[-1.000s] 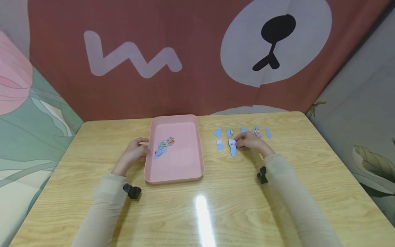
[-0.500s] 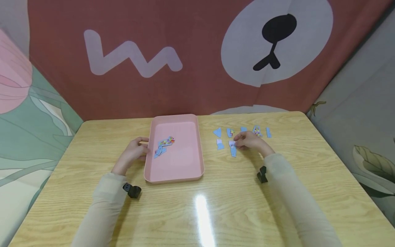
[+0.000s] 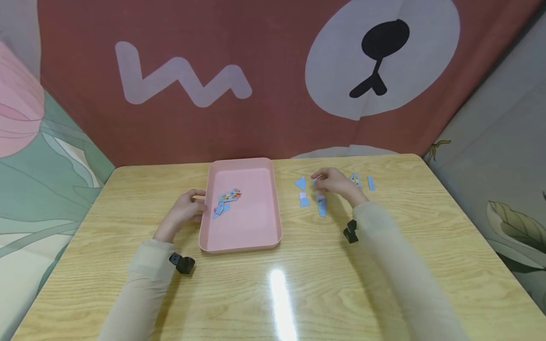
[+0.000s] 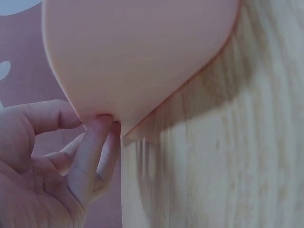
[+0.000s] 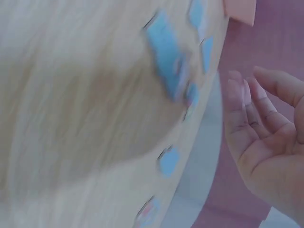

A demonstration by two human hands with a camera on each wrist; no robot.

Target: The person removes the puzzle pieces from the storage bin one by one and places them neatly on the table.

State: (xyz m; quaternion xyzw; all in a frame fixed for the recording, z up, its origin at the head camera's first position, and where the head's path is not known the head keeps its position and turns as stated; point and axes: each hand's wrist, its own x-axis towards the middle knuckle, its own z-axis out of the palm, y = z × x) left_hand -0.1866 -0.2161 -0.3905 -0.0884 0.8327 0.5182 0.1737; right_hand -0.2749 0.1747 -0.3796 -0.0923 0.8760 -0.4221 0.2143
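Observation:
My left hand [image 3: 182,212] touches the left wall of a pink tray [image 3: 256,237]. In the left wrist view its fingertips press against the outside of the tray wall [image 4: 142,57]. Inside the tray lies a group of blue and multicoloured flat pieces, which look like puzzle pieces [image 3: 230,195]. My right hand [image 3: 334,182] hovers over the back row of similar loose pieces, with nothing visible between its fingers. It partly covers that row. Closer to me lie a tapered blue piece with a pale top [image 3: 322,207] and a smaller blue-and-pale piece [image 3: 304,200].
More pieces sit in the back row: a blue triangular piece [image 3: 300,183], a multicoloured piece [image 3: 355,179] and a narrow blue strip [image 3: 371,183]. The wooden table [image 3: 230,298] ends at a reddish-brown cloth backdrop [image 3: 273,128]. A light reflection shows on the tabletop.
My right hand has left the tapered piece and moved up and left over the back row. The tapered piece stays where it was. My left hand and the tray have not moved.

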